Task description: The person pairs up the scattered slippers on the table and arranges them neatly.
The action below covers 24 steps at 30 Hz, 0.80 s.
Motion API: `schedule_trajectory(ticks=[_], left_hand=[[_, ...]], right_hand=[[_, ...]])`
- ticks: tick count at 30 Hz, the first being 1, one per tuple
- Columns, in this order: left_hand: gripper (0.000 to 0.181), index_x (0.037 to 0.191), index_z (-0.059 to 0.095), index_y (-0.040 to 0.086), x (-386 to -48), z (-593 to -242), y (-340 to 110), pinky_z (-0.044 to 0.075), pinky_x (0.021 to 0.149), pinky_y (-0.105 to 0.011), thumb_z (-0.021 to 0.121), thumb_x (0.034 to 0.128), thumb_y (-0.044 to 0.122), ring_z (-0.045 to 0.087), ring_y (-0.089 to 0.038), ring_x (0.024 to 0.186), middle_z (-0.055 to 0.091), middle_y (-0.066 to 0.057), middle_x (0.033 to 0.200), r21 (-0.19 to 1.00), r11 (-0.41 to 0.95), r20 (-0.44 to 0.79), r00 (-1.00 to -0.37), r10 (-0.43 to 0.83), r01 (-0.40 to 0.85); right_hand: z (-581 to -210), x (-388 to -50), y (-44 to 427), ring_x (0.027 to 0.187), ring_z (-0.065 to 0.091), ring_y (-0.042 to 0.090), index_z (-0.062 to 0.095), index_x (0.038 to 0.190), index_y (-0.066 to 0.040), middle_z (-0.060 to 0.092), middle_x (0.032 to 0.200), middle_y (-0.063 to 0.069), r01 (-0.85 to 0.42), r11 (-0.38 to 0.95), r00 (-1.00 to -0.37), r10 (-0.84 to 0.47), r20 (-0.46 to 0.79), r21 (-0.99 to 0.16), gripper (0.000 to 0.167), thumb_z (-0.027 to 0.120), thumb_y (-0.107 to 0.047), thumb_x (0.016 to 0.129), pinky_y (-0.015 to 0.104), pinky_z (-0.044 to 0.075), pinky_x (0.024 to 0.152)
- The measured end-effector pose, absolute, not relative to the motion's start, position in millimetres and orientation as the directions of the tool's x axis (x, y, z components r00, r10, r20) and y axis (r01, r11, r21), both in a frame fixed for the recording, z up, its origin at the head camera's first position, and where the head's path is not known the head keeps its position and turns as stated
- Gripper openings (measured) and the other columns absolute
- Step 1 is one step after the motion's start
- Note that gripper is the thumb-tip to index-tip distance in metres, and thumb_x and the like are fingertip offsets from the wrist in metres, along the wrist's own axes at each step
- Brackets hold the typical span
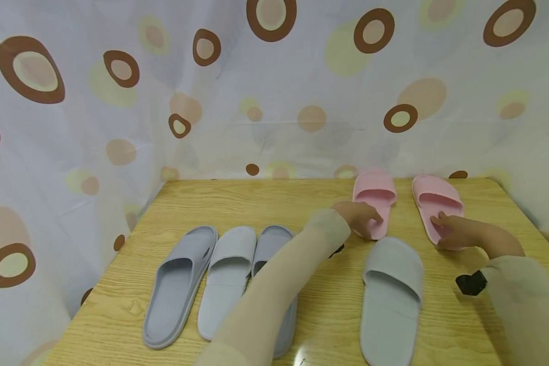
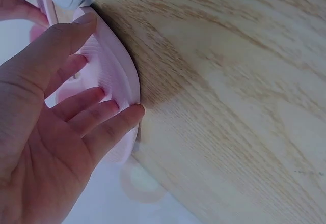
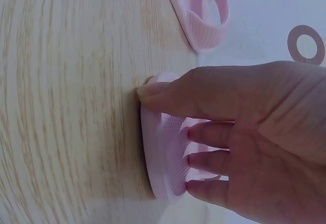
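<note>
Heels of the left pink slipper (image 1: 378, 199) and right pink slipper (image 1: 434, 204) lie under our left hand (image 1: 358, 217) and right hand (image 1: 464, 234), thumbs and fingers apart, touching, probably because those ends face us; toes point beyond our grip, a grey slipper (image 1: 390, 315) sits nearer, between

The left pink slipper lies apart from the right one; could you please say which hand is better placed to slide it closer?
Probably the left hand: its fingers touch the left pink slipper near the heel, while the right hand is at the right pink slipper.
</note>
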<state>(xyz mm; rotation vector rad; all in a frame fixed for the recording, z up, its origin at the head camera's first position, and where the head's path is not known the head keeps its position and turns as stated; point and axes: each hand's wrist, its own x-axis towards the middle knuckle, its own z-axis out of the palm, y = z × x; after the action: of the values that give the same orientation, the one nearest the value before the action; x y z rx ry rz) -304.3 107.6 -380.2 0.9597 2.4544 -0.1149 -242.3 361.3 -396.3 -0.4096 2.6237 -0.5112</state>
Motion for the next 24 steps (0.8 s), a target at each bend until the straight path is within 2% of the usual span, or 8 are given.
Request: schedule_trajectory(ticks=[4,13,24], left_hand=[[0.060,0.145,0.041,0.039,-302.0,-381.3,112.1,0.023,0.109,-0.018,0.064,0.0903,0.043,0.028,0.002,0.136,0.035,0.020,0.149,0.101,0.740,-0.479,-0.619,0.622,0.665],[0.056,0.143,0.044,0.040,-300.0,-383.8,123.2,0.026,0.106,-0.016,0.062,0.0907,0.044,0.032,0.003,0.132,0.040,0.021,0.145,0.091,0.717,-0.472,-0.604,0.642,0.691],[0.057,0.143,0.041,0.044,-294.1,-383.2,136.1,0.024,0.109,-0.021,0.063,0.0904,0.045,0.028,0.006,0.135,0.037,0.027,0.146,0.063,0.762,-0.492,-0.644,0.585,0.644]], right_hand=[[-396.7,-243.3,362.0,0.123,0.015,0.068,0.024,0.134,0.026,0.008,0.133,0.056,-0.223,0.889,-0.859,-0.373,-0.350,-0.401,0.080,0.069,-0.012,0.081,0.072,0.018,0.100],[-395.4,-244.5,362.4,0.125,0.011,0.067,0.022,0.136,0.024,0.007,0.135,0.054,-0.188,0.889,-0.857,-0.356,-0.372,-0.418,0.081,0.069,-0.013,0.081,0.072,0.014,0.101],[-398.0,-246.8,364.6,0.123,0.017,0.067,0.027,0.134,0.024,0.013,0.134,0.053,-0.234,0.894,-0.865,-0.370,-0.338,-0.382,0.079,0.071,-0.013,0.080,0.071,0.019,0.100]])
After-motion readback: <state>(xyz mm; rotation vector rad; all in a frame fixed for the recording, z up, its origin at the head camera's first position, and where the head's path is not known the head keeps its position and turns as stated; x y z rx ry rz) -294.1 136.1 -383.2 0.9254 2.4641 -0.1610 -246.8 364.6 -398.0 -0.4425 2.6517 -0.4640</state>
